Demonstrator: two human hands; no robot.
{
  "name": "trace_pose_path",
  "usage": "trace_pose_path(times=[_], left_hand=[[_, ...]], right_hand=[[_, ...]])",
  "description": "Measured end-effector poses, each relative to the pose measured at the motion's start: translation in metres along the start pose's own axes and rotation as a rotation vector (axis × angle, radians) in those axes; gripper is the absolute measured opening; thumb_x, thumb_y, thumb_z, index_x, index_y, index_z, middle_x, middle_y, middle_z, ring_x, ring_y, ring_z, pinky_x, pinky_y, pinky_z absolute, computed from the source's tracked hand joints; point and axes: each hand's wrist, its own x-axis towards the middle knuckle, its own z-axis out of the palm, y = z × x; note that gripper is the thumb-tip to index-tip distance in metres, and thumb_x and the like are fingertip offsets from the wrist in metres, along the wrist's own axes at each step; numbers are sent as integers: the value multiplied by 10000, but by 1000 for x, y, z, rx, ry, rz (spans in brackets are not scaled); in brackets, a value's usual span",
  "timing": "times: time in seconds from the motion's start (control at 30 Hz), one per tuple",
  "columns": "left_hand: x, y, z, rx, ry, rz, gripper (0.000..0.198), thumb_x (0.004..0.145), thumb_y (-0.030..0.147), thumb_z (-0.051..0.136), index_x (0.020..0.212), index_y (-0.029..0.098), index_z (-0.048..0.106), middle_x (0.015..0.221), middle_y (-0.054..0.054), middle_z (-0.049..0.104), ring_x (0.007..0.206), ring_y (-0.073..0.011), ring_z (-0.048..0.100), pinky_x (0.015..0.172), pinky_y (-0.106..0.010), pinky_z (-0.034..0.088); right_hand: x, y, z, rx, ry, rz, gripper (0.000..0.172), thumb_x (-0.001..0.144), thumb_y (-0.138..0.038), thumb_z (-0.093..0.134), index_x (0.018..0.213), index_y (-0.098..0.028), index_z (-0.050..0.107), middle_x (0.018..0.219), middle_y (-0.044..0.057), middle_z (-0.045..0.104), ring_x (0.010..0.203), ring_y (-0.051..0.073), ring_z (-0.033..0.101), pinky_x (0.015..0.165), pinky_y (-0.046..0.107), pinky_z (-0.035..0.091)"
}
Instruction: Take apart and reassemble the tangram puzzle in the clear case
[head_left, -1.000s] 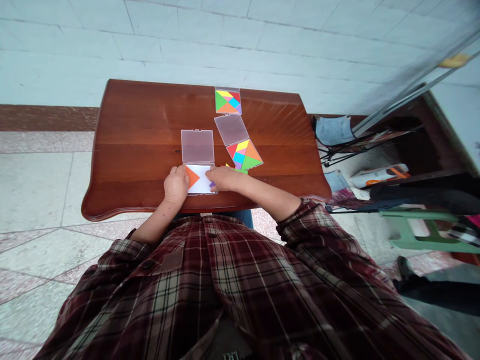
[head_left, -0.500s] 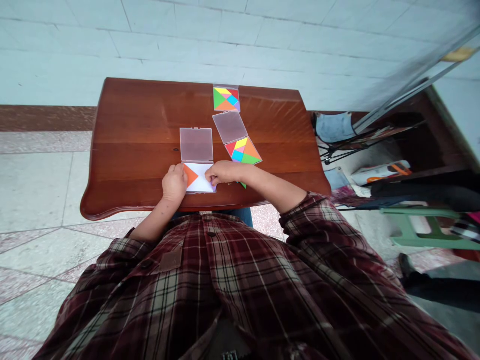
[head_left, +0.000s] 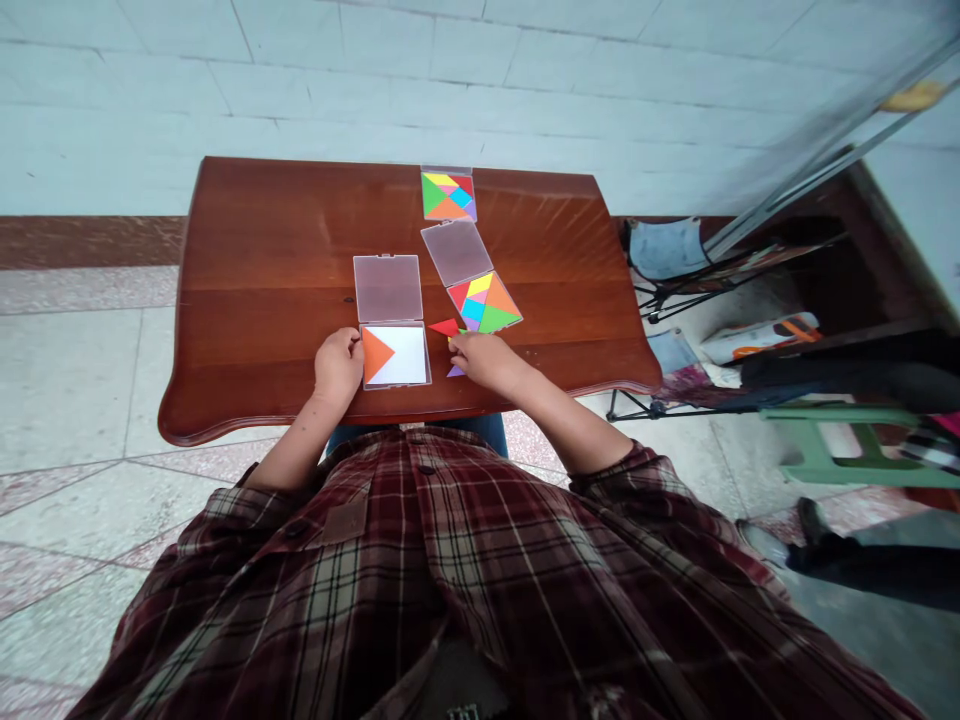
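An open clear tangram case (head_left: 388,288) lies near the table's front edge, its lid folded away from me. An orange triangle (head_left: 376,352) sits at the left of its white-bottomed tray (head_left: 409,355). Against the tray's left edge rests my left hand (head_left: 337,368), fingers curled; whether they grip anything is hidden. My right hand (head_left: 486,362) is closed, fingertips down among loose tangram pieces right of the tray. A red triangle (head_left: 444,327) and a purple piece (head_left: 455,371) show around it, with bits of green and yellow; what the fingers pinch is hidden.
Two filled tangram cases, one farther back (head_left: 448,196) and one open at the right (head_left: 485,303), lie on the brown wooden table (head_left: 270,250). A tiled wall stands behind. To the right are folding chairs, a green stool (head_left: 847,450) and another person's leg (head_left: 870,575).
My right hand has moved right, from the tray to the loose pieces, and the purple piece no longer shows in the tray. My left hand has shifted slightly left, off the orange triangle.
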Motion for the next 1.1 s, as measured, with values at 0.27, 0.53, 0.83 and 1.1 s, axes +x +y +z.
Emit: trace_pose_path(times=[0.27, 0.53, 0.83, 1.1], left_hand=[[-14, 3, -9, -33, -108, -71, 251, 760, 172, 529, 996, 172, 613, 807, -33, 649, 742, -164, 577, 720, -279, 472], [-15, 3, -8, -36, -123, -42, 247, 737, 117, 500, 936, 169, 637, 832, -39, 647, 757, -162, 571, 743, -278, 473], [-16, 3, -5, -26, -111, -64, 274, 766, 147, 523, 1023, 160, 617, 848, -47, 624, 805, -182, 587, 772, -295, 484], [-21, 15, -11, 191, -58, -67, 397, 805, 116, 480, 1198, 141, 537, 1097, -142, 571, 955, -248, 617, 849, -359, 498]], right_hand=[[40, -78, 16, 296, 99, -38, 351, 912, -189, 504, 1247, -84, 524, 1193, 170, 650, 1087, 218, 610, 890, 294, 429], [66, -72, 42, 554, 50, 80, 325, 880, -211, 508, 1187, -117, 561, 1075, 95, 681, 907, 144, 633, 781, 239, 458], [63, -48, 41, 798, 148, 6, 226, 805, -283, 540, 1005, -188, 587, 718, -38, 595, 602, 107, 530, 615, 236, 433], [5, 26, 38, 809, 328, 105, 183, 760, -292, 552, 914, -194, 552, 696, -37, 563, 638, 128, 526, 648, 259, 429]])
